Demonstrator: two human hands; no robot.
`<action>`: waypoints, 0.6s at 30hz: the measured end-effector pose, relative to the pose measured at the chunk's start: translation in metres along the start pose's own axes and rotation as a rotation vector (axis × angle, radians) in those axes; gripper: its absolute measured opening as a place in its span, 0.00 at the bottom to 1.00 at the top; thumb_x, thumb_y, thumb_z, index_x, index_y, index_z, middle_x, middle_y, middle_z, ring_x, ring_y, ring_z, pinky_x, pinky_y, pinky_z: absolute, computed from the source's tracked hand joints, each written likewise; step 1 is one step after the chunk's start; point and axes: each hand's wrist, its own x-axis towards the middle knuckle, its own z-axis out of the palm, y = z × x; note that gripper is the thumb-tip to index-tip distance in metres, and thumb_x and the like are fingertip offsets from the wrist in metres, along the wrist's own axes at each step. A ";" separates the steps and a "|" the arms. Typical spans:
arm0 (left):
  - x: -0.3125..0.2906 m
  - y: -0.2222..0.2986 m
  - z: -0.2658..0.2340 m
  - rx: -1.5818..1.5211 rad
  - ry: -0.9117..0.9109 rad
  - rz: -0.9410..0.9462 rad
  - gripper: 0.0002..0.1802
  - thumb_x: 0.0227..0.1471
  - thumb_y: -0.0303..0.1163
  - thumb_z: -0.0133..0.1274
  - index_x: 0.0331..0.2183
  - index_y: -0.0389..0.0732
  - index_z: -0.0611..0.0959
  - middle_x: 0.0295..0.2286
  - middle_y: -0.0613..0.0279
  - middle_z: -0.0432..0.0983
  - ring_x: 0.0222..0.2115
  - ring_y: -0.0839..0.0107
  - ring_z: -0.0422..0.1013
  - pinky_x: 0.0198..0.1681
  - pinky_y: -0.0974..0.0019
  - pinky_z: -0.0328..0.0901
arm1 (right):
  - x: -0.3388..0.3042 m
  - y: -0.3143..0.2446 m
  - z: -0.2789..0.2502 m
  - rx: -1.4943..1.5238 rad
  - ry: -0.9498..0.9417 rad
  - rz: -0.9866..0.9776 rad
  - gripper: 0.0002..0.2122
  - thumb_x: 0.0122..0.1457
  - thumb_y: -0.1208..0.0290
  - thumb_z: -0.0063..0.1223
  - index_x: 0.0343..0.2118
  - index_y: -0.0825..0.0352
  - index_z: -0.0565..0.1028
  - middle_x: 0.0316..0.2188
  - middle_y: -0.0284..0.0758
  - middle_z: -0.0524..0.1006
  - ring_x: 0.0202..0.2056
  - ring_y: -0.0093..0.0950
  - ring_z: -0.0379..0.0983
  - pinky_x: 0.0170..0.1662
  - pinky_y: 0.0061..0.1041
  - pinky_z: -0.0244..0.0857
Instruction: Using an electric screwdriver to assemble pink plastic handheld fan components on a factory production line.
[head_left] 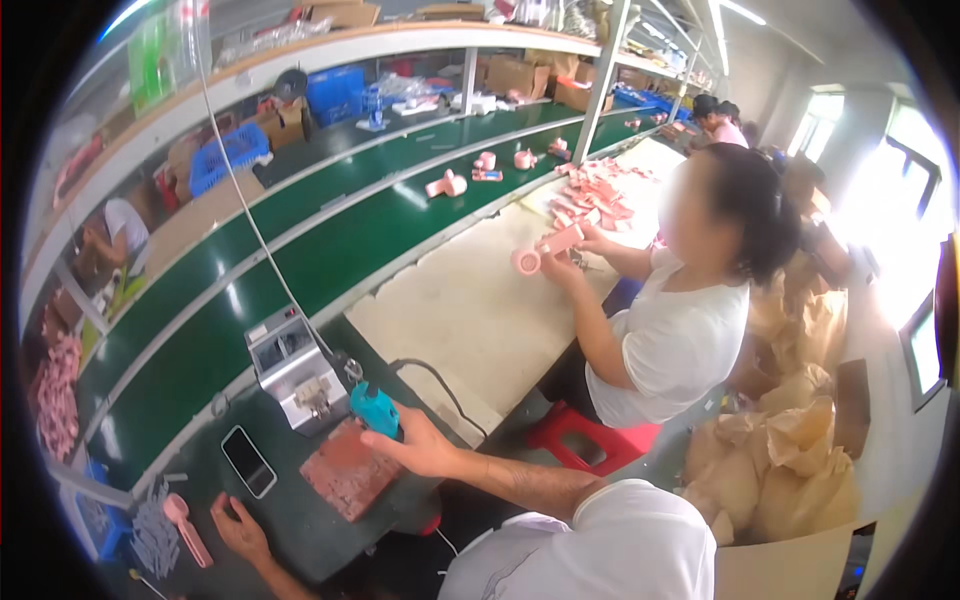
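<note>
My right hand (418, 446) is wrapped round a teal electric screwdriver (375, 408), held beside a silver screw feeder (296, 370). Below the tool lies a worn reddish pad (348, 470) on the dark green bench. My left hand (242, 530) rests low at the bench's left, fingers loosely bent and apart, with nothing visible in them. Just left of it lies a pink handle-shaped plastic part (187, 528), next to a pile of grey small parts (155, 530). Between my hands and the feeder lies a phone (249, 462) with a dark screen.
A green conveyor (330, 255) runs behind the bench, carrying several pink parts (446, 184). To the right, a co-worker (680, 290) in white holds a pink part (545, 250) over a pale table (470, 300). A red stool (590, 440) and brown paper bags (770, 460) stand beyond.
</note>
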 end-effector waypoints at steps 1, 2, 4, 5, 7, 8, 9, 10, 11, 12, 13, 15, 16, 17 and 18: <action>-0.002 -0.003 0.003 -0.008 -0.020 -0.007 0.16 0.67 0.35 0.53 0.47 0.31 0.81 0.42 0.44 0.78 0.48 0.46 0.74 0.55 0.52 0.66 | -0.003 -0.001 -0.002 -0.016 0.005 0.002 0.22 0.67 0.54 0.60 0.52 0.68 0.74 0.36 0.43 0.79 0.37 0.34 0.76 0.46 0.35 0.70; -0.002 -0.005 0.004 -0.012 -0.040 -0.015 0.15 0.66 0.35 0.53 0.45 0.31 0.81 0.41 0.45 0.78 0.46 0.47 0.74 0.53 0.52 0.67 | -0.005 -0.001 -0.003 -0.030 0.008 0.004 0.22 0.67 0.54 0.60 0.52 0.68 0.74 0.36 0.43 0.79 0.37 0.34 0.76 0.46 0.35 0.70; -0.002 -0.007 0.001 -0.026 -0.036 -0.008 0.15 0.66 0.34 0.53 0.44 0.31 0.81 0.41 0.45 0.78 0.45 0.47 0.75 0.52 0.52 0.68 | -0.009 -0.003 0.003 -0.037 0.025 -0.014 0.22 0.67 0.54 0.59 0.52 0.68 0.74 0.36 0.42 0.80 0.37 0.33 0.76 0.46 0.35 0.70; 0.000 -0.011 0.001 -0.033 -0.054 -0.014 0.14 0.65 0.34 0.53 0.43 0.31 0.81 0.40 0.45 0.78 0.44 0.46 0.75 0.51 0.52 0.68 | -0.011 -0.005 0.005 -0.021 0.039 -0.027 0.21 0.68 0.54 0.59 0.52 0.68 0.74 0.36 0.42 0.80 0.37 0.33 0.77 0.46 0.35 0.70; -0.008 -0.035 0.001 -0.032 -0.009 -0.038 0.14 0.66 0.35 0.52 0.43 0.32 0.81 0.39 0.44 0.79 0.43 0.45 0.75 0.50 0.51 0.68 | -0.009 -0.007 0.011 -0.017 0.057 -0.080 0.21 0.68 0.53 0.58 0.51 0.68 0.74 0.36 0.41 0.81 0.37 0.32 0.77 0.46 0.34 0.70; -0.008 -0.019 -0.007 0.024 0.030 -0.026 0.14 0.65 0.34 0.53 0.42 0.32 0.81 0.38 0.45 0.79 0.42 0.46 0.76 0.49 0.52 0.69 | -0.010 -0.011 0.007 -0.022 0.077 -0.095 0.21 0.68 0.53 0.58 0.51 0.68 0.74 0.36 0.41 0.81 0.37 0.32 0.77 0.46 0.34 0.70; -0.005 -0.012 -0.003 0.011 0.034 -0.007 0.14 0.65 0.34 0.53 0.42 0.32 0.81 0.38 0.45 0.79 0.42 0.46 0.76 0.49 0.52 0.69 | -0.011 -0.015 0.003 -0.022 0.044 -0.038 0.21 0.68 0.53 0.58 0.51 0.68 0.74 0.36 0.41 0.80 0.37 0.32 0.77 0.46 0.34 0.70; -0.005 -0.011 -0.006 -0.002 0.030 -0.024 0.13 0.65 0.34 0.53 0.41 0.32 0.81 0.37 0.45 0.79 0.41 0.46 0.76 0.48 0.52 0.69 | -0.014 -0.020 0.003 -0.016 0.005 0.021 0.21 0.69 0.53 0.58 0.50 0.68 0.75 0.35 0.41 0.80 0.37 0.31 0.77 0.46 0.33 0.70; -0.004 -0.010 -0.009 -0.014 0.024 -0.043 0.13 0.64 0.33 0.53 0.41 0.32 0.81 0.37 0.44 0.79 0.40 0.46 0.76 0.47 0.52 0.69 | -0.016 -0.027 0.003 -0.019 0.038 -0.026 0.21 0.69 0.52 0.57 0.48 0.68 0.74 0.34 0.40 0.80 0.36 0.31 0.76 0.45 0.33 0.70; -0.002 -0.008 -0.011 -0.014 0.027 -0.029 0.13 0.64 0.33 0.53 0.41 0.32 0.81 0.37 0.44 0.79 0.40 0.46 0.76 0.47 0.52 0.69 | -0.019 -0.028 0.003 -0.014 0.048 -0.034 0.21 0.69 0.52 0.57 0.48 0.68 0.74 0.34 0.40 0.80 0.36 0.31 0.76 0.45 0.33 0.70; 0.000 -0.005 -0.011 -0.017 0.015 -0.052 0.12 0.64 0.32 0.54 0.40 0.32 0.82 0.36 0.44 0.79 0.39 0.47 0.76 0.46 0.52 0.69 | -0.019 -0.028 0.001 -0.015 0.047 -0.028 0.21 0.69 0.52 0.57 0.48 0.68 0.74 0.33 0.40 0.80 0.36 0.31 0.76 0.45 0.33 0.70; 0.002 -0.004 -0.010 -0.020 0.007 -0.065 0.11 0.63 0.32 0.54 0.39 0.32 0.82 0.35 0.44 0.79 0.38 0.47 0.76 0.45 0.52 0.69 | -0.025 -0.030 -0.001 -0.010 0.054 -0.031 0.20 0.69 0.52 0.58 0.48 0.68 0.74 0.33 0.40 0.79 0.36 0.31 0.76 0.45 0.33 0.70; 0.001 -0.006 -0.010 -0.026 0.019 -0.040 0.11 0.63 0.31 0.54 0.39 0.32 0.82 0.34 0.44 0.79 0.37 0.47 0.76 0.45 0.52 0.69 | -0.027 -0.033 -0.002 -0.018 0.046 -0.008 0.20 0.68 0.52 0.58 0.48 0.68 0.75 0.33 0.40 0.79 0.36 0.31 0.76 0.45 0.33 0.70; 0.001 -0.007 -0.009 -0.031 0.031 -0.016 0.11 0.63 0.31 0.54 0.39 0.32 0.82 0.34 0.44 0.79 0.37 0.47 0.76 0.44 0.52 0.69 | -0.030 -0.035 -0.003 -0.025 0.038 0.015 0.20 0.68 0.52 0.58 0.47 0.68 0.75 0.33 0.40 0.80 0.36 0.31 0.76 0.45 0.33 0.70; 0.002 -0.008 -0.007 -0.030 0.036 -0.007 0.11 0.63 0.31 0.54 0.39 0.32 0.82 0.34 0.44 0.79 0.37 0.47 0.76 0.44 0.52 0.69 | -0.032 -0.033 -0.003 -0.019 0.043 0.007 0.20 0.68 0.52 0.58 0.47 0.68 0.75 0.33 0.40 0.80 0.36 0.31 0.76 0.45 0.33 0.70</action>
